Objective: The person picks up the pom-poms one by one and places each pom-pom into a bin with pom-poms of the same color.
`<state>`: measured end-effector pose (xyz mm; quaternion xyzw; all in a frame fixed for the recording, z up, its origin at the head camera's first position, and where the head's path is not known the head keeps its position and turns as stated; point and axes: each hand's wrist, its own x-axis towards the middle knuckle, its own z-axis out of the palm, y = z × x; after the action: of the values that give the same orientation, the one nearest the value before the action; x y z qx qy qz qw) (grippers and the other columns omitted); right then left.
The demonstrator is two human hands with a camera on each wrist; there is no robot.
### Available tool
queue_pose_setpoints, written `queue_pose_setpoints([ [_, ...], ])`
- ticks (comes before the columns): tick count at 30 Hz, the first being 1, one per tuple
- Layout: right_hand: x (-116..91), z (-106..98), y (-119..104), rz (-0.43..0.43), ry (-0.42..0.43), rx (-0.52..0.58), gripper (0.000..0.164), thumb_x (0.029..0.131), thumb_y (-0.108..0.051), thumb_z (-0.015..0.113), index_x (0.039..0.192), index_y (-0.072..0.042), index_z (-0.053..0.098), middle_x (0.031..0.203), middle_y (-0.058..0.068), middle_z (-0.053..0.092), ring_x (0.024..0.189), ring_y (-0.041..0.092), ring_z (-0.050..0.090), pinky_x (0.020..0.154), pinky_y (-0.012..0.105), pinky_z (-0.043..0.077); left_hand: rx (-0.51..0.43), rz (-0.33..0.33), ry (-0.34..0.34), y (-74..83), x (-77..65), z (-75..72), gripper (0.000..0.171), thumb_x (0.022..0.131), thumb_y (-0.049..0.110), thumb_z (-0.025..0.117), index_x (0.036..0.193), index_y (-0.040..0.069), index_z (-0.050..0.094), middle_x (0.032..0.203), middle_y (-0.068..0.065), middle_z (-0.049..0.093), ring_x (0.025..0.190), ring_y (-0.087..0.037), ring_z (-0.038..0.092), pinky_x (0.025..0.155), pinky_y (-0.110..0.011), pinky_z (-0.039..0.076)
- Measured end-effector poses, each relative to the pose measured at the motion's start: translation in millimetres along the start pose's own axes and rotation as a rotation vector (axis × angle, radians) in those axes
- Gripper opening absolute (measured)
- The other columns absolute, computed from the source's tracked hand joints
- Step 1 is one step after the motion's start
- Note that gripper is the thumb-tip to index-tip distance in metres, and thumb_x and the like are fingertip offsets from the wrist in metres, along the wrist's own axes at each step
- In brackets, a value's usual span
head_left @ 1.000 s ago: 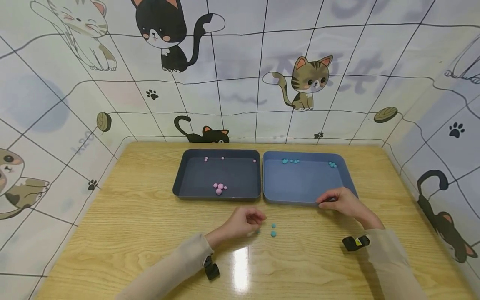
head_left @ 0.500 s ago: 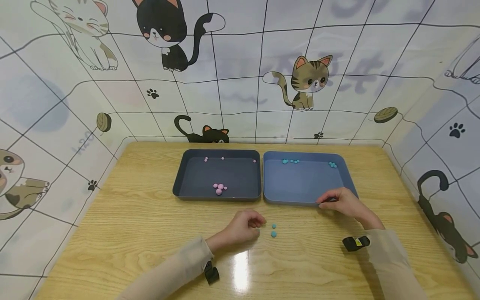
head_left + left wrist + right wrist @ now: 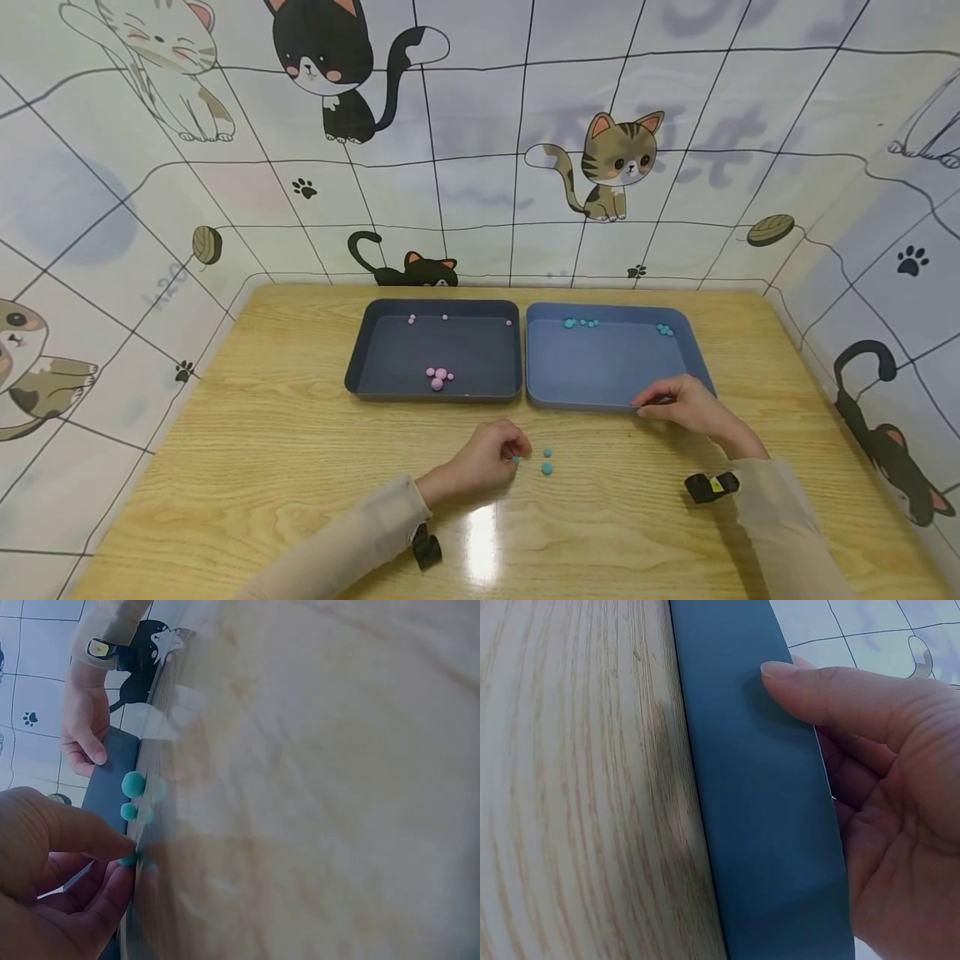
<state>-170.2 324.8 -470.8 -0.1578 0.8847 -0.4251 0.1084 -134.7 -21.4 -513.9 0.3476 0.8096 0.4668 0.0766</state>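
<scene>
My head feed shows the whole desk (image 3: pixel 300 475), while the wrist feeds show the contacts. From above, the pinched ball (image 3: pixel 516 460) is only a teal speck by the left hand (image 3: pixel 477 457); the left wrist feed brings me close enough to see thumb and finger together on it, covering most of it. That grip is clamped on the ball, low over the middle of the desk; I cannot tell whether the ball touches the wood.

Just right of it lie two loose balls (image 3: pixel 547 468), near each other but apart; the one towards the desk's far edge is smaller.

The right hand (image 3: pixel 681 403) has its grip clamped on the near wall of the blue tray (image 3: pixel 607 362), close to the tray corner towards the desk's right edge. My right wrist feed adds what the head feed hides: the thumb pad (image 3: pixel 784 682) pressing the outside, the other fingers behind the wall.

That wall looks smooth and matte, against streaky, pale-yellow grain; the desk top shines where light strikes it. Beside the blue tray, along the desk's far edge, sits the dark tray (image 3: pixel 397 354), also a rounded rectangle. It holds round pink balls (image 3: pixel 441 375), mostly clustered towards its near side; teal balls (image 3: pixel 665 330) lie along the blue tray's far side.
</scene>
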Motion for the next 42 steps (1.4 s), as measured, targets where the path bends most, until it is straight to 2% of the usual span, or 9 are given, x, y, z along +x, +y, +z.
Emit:
queue_pose_setpoints([
  [6,1,0,2,-0.006,0.003,-0.007,0.011,0.082,-0.009,0.071,0.092,-0.005,0.073,0.090,0.007,0.069,0.082,0.006,0.060,0.066,0.025,0.048,0.001,-0.002,-0.034,-0.2,4.6,-3.4,0.026,0.068,-0.016,0.053,0.085,-0.001,0.065,0.083,-0.008,0.062,0.074,-0.013,0.056,0.066,-0.018,0.048],
  [10,1,1,2,-0.011,0.006,-0.009,0.011,0.082,-0.009,0.071,0.091,-0.005,0.073,0.090,0.007,0.069,0.081,0.005,0.060,0.065,0.025,0.048,-0.017,-0.016,-0.026,2.1,11.4,-8.2,0.025,0.069,-0.016,0.054,0.085,-0.001,0.065,0.082,-0.007,0.062,0.075,-0.013,0.056,0.067,-0.019,0.048],
  [14,0,0,1,-0.010,0.011,-0.020,0.010,0.081,-0.009,0.071,0.091,-0.005,0.074,0.090,0.007,0.069,0.080,0.005,0.059,0.064,0.025,0.047,-0.063,-0.026,0.005,7.3,21.8,-12.8,0.025,0.070,-0.018,0.057,0.087,-0.002,0.067,0.085,-0.006,0.062,0.077,-0.015,0.057,0.069,-0.020,0.049],
  [20,0,0,1,-0.009,0.015,-0.028,0.010,0.081,-0.009,0.072,0.090,-0.006,0.074,0.089,0.007,0.069,0.080,0.006,0.060,0.065,0.025,0.048,-0.101,0.029,0.025,14.2,40.6,-20.1,0.020,0.074,-0.018,0.058,0.089,-0.006,0.066,0.088,-0.012,0.062,0.080,-0.023,0.060,0.069,-0.020,0.050],
  [23,1,0,1,-0.014,0.013,-0.027,0.009,0.081,-0.008,0.072,0.090,-0.006,0.074,0.089,0.006,0.069,0.081,0.006,0.060,0.065,0.025,0.048,-0.117,0.032,0.029,15.0,49.4,-24.8,0.019,0.077,-0.015,0.060,0.091,-0.005,0.067,0.091,-0.014,0.063,0.082,-0.025,0.061,0.070,-0.022,0.050],
  [25,1,0,1,-0.015,0.011,-0.026,0.010,0.081,-0.009,0.071,0.090,-0.006,0.074,0.089,0.006,0.069,0.081,0.006,0.060,0.065,0.025,0.048,-0.122,0.027,0.032,14.1,56.1,-27.7,0.018,0.079,-0.013,0.061,0.093,-0.004,0.068,0.092,-0.015,0.064,0.082,-0.021,0.062,0.071,-0.022,0.050],
  [30,0,0,2,-0.018,0.012,-0.026,0.010,0.081,-0.009,0.071,0.091,-0.006,0.074,0.090,0.006,0.070,0.081,0.005,0.060,0.065,0.024,0.047,-0.139,-0.016,0.052,15.4,75.1,-36.0,0.015,0.082,-0.009,0.062,0.095,-0.004,0.067,0.094,-0.016,0.065,0.082,-0.014,0.059,0.072,-0.020,0.049],
  [37,1,0,2,-0.014,0.013,-0.024,0.010,0.081,-0.008,0.071,0.091,-0.006,0.074,0.090,0.007,0.069,0.081,0.006,0.060,0.065,0.024,0.047,-0.199,-0.068,0.104,15.2,98.2,-42.0,0.015,0.083,-0.006,0.062,0.097,-0.007,0.066,0.092,-0.016,0.065,0.084,-0.024,0.061,0.069,-0.023,0.050],
  [42,1,1,2,-0.011,0.013,-0.019,0.010,0.081,-0.007,0.071,0.090,-0.005,0.074,0.089,0.007,0.069,0.080,0.005,0.060,0.064,0.024,0.047,-0.229,-0.144,0.132,12.6,109.8,-43.6,0.015,0.085,-0.003,0.062,0.099,-0.005,0.067,0.092,-0.013,0.065,0.083,-0.019,0.062,0.065,-0.024,0.049],
])
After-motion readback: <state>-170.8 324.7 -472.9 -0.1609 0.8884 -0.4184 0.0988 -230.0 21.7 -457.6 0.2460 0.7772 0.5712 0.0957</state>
